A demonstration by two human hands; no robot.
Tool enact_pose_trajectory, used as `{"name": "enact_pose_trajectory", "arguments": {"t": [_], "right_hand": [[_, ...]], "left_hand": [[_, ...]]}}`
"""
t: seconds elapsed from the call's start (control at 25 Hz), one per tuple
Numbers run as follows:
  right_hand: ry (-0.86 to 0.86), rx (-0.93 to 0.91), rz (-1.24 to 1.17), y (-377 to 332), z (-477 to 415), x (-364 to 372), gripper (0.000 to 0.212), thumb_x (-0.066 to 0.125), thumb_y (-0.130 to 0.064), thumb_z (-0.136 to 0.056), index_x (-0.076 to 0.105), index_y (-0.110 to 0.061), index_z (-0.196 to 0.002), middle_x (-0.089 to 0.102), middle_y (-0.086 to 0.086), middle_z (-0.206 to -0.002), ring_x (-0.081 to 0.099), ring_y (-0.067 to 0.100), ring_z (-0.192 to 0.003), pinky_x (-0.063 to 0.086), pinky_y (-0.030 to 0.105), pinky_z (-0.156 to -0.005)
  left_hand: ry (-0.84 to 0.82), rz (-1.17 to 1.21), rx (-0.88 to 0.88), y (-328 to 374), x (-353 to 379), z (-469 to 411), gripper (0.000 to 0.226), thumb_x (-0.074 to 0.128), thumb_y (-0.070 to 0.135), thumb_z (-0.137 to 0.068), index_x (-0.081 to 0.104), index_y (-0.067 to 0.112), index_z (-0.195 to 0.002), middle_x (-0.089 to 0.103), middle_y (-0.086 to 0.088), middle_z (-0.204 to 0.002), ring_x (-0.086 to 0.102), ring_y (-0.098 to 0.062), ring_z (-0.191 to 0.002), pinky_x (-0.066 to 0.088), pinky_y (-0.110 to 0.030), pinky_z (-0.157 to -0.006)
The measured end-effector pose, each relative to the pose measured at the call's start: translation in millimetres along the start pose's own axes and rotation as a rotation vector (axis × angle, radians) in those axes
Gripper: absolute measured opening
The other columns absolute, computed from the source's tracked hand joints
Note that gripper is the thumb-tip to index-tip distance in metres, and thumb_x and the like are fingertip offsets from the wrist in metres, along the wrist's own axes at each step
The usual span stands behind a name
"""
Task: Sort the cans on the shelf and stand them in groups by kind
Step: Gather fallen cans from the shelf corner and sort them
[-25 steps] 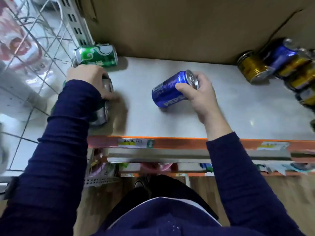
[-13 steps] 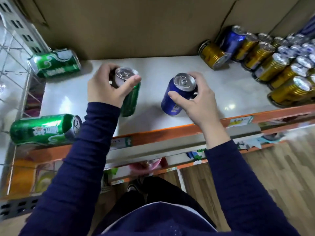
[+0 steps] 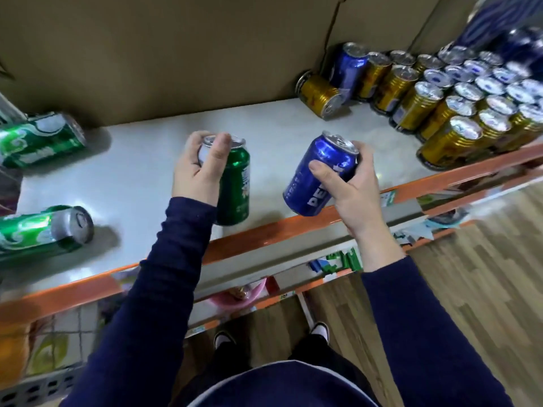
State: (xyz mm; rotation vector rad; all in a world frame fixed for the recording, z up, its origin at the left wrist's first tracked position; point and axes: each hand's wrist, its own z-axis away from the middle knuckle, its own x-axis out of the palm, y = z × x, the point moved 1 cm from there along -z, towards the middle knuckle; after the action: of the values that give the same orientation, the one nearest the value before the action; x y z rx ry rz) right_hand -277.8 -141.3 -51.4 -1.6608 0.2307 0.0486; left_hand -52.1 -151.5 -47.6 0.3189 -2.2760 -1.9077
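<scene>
Hands in mid-sort, one can in each. The left hand [image 3: 199,171] grips the upper part of a green can [image 3: 236,189], fingers curled over its rim. The can is upright near the front of the shelf [image 3: 141,165]; whether its base rests there or hangs just above cannot be told. The right hand [image 3: 355,186] grips a blue can [image 3: 317,174] round its side, thumb across the label. This can is tilted, with its base out over the orange front lip [image 3: 264,237], apparently clear of the surface.

Two more lie on their sides at the left end: a rear green can [image 3: 38,142] and a front green can [image 3: 41,230]. At the right end stand rows of gold cans [image 3: 426,104]. A fallen gold can [image 3: 318,94] lies by the cardboard back wall [image 3: 176,54], touching or just beside a standing blue can [image 3: 349,69]. Pale-topped cans [image 3: 484,83] stand farther right; their kind cannot be read.

Step in hand, as judged: carrying each picked can to its group. The next move probably calls for taking the blue can right and back toward the standing blue can and righting it before release. The green can belongs upright at the left, where the two lying ones wait to be stood beside it. The crowded gold rows leave little room, so a low pass could topple them.
</scene>
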Motion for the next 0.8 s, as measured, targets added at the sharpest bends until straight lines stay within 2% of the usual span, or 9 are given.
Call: {"name": "enact_pose_trajectory", "arguments": {"t": [0.04,0.16,0.2,0.36,0.44,0.52,0.6,0.68,0.8], "right_hand": [[0.032,-0.007,-0.014,1,-2,-20,0.058,0.079,-0.053,-0.065,0.049,-0.035,-0.112,0.068,-0.016,-0.095,0.066,0.007,-0.090,0.052,0.025,-0.077],[0.131,-0.021,-0.018,10,-6,-83,0.054,0.078,-0.059,-0.066,0.052,-0.036,-0.108,0.068,-0.016,-0.091,0.067,0.009,-0.087,0.053,0.030,-0.077],[0.161,-0.027,-0.011,15,-7,-110,0.053,0.077,-0.061,-0.066,0.052,-0.039,-0.106,0.068,-0.018,-0.090,0.067,0.008,-0.086,0.052,0.029,-0.076],[0.245,-0.035,-0.003,33,-6,-232,0.049,0.076,-0.064,-0.066,0.056,-0.040,-0.103,0.069,-0.017,-0.092,0.067,0.005,-0.084,0.051,0.020,-0.069],[0.276,-0.023,-0.008,41,-5,-281,0.046,0.075,-0.065,-0.065,0.059,-0.041,-0.100,0.070,-0.016,-0.090,0.067,0.004,-0.080,0.051,0.017,-0.063],[0.321,-0.005,0.007,49,-4,-334,0.053,0.075,-0.067,-0.063,0.059,-0.036,-0.103,0.070,-0.013,-0.092,0.068,0.006,-0.081,0.052,0.021,-0.063],[0.375,0.022,0.014,61,-6,-380,0.060,0.077,-0.067,-0.062,0.059,-0.029,-0.107,0.071,-0.009,-0.094,0.069,0.011,-0.083,0.056,0.031,-0.068],[0.413,0.055,-0.004,72,-12,-419,0.060,0.077,-0.067,-0.062,0.060,-0.030,-0.106,0.071,-0.007,-0.094,0.070,0.015,-0.084,0.057,0.042,-0.073],[0.438,0.086,0.009,87,-27,-460,0.055,0.075,-0.069,-0.061,0.062,-0.033,-0.101,0.071,-0.007,-0.090,0.070,0.016,-0.082,0.058,0.045,-0.075]], "left_hand": [[-0.067,0.002,-0.009,3,26,0,0.036,0.053,0.061,-0.074,0.060,0.028,-0.085,0.068,0.014,-0.083,0.063,-0.004,-0.080,0.049,-0.022,-0.072],[-0.219,0.029,-0.059,9,105,2,0.035,0.054,0.066,-0.072,0.061,0.034,-0.082,0.070,-0.001,-0.093,0.065,-0.021,-0.089,0.052,-0.040,-0.079],[-0.253,0.047,-0.068,11,136,5,0.034,0.055,0.066,-0.072,0.061,0.034,-0.081,0.070,-0.001,-0.093,0.064,-0.021,-0.088,0.052,-0.042,-0.079],[-0.358,0.094,-0.114,22,263,31,0.033,0.055,0.061,-0.076,0.061,0.030,-0.085,0.068,0.015,-0.074,0.064,0.000,-0.070,0.048,-0.018,-0.060],[-0.384,0.140,-0.117,25,316,44,0.031,0.055,0.056,-0.078,0.061,0.027,-0.085,0.068,0.016,-0.072,0.064,0.001,-0.069,0.047,-0.012,-0.057],[-0.427,0.153,-0.098,32,374,58,0.031,0.056,0.056,-0.077,0.060,0.027,-0.084,0.068,0.016,-0.074,0.064,0.001,-0.073,0.048,-0.013,-0.061],[-0.480,0.137,-0.096,38,426,67,0.033,0.056,0.059,-0.076,0.060,0.027,-0.083,0.066,0.016,-0.074,0.063,0.000,-0.074,0.048,-0.016,-0.065],[-0.542,0.117,-0.082,41,470,70,0.031,0.056,0.057,-0.077,0.059,0.026,-0.081,0.064,0.014,-0.073,0.061,-0.002,-0.074,0.047,-0.017,-0.067],[-0.590,0.132,-0.069,42,525,65,0.030,0.056,0.055,-0.078,0.060,0.025,-0.082,0.064,0.010,-0.077,0.062,-0.005,-0.076,0.048,-0.018,-0.068]]}}
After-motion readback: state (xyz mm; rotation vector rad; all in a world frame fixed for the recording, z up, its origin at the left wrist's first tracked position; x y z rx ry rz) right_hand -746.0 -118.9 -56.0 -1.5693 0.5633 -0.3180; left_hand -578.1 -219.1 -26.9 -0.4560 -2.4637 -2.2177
